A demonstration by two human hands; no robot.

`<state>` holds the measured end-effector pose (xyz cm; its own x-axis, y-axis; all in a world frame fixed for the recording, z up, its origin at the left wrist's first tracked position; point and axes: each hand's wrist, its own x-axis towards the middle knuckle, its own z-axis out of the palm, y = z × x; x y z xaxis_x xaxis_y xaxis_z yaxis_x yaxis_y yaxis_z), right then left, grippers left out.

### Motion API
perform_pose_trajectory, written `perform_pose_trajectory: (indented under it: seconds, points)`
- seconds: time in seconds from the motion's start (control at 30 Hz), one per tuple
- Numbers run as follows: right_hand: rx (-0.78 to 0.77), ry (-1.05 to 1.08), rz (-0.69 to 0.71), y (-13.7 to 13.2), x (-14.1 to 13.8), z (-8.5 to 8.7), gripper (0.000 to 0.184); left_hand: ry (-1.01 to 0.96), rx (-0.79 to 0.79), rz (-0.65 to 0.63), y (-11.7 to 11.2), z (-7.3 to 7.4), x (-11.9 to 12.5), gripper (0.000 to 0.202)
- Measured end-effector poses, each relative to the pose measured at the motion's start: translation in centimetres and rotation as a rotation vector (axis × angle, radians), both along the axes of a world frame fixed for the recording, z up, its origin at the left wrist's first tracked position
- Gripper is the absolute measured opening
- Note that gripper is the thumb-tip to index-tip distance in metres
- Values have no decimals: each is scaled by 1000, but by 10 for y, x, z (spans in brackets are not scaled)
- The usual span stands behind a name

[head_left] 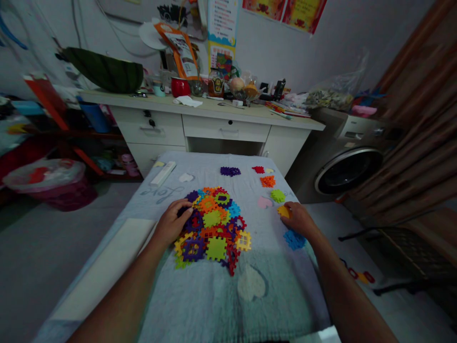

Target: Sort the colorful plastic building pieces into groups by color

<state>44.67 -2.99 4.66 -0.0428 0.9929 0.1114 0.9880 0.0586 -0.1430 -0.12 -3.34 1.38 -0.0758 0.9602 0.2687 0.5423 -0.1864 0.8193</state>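
A heap of colourful plastic interlocking tiles [216, 248] with notched edges lies in the middle of the cloth-covered table [228, 305]. My left hand [173, 220] rests against the heap's left edge, thumb and forefinger apart beside purple tiles; its other fingertips are partly hidden. On the right, my right hand [297, 219] has its fingers closed on a yellow tile [283, 212] at table level. That tile sits between a lime-green stack [277, 196] and a blue stack [294, 239]. Farther back are an orange stack [267, 181], red tiles [258, 169] and a purple group [230, 171].
A white strip-shaped object [163, 174] lies at the table's back left. Behind stands a desk [200, 108] bearing a cut watermelon [105, 71], a red pot [180, 87] and jars. A washing machine [342, 157] is at right, a lined bin [60, 190] at left.
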Motion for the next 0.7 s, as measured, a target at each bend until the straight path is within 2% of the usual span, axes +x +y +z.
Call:
perform_pose_trajectory:
  seconds: [0.1, 0.17, 0.27, 0.33, 0.4, 0.5, 0.57, 0.7]
  points:
    - [61, 10, 5, 2, -11, 6, 51, -4, 9, -5, 0, 0, 1, 34]
    - [87, 82, 77, 4, -30, 13, 51, 0, 10, -5, 0, 0, 1, 35]
    - [36, 247, 277, 11, -74, 24, 43, -3, 13, -1, 0, 0, 2, 36]
    - [-30, 325, 356, 19, -108, 27, 35, -7, 28, 2, -1, 1, 3, 36]
    - [-51, 357, 394, 30, -140, 26, 32, -7, 47, 10, -2, 3, 3, 35]
    - [3, 361, 404, 47, -176, 17, 43, 1, 67, 31, -5, 6, 5, 34]
    - [5, 343, 403, 55, -191, 11, 47, 11, 72, 31, -6, 8, 6, 33]
    - [-21, 282, 396, 61, -202, 8, 33, 37, 74, 23, -7, 8, 6, 32]
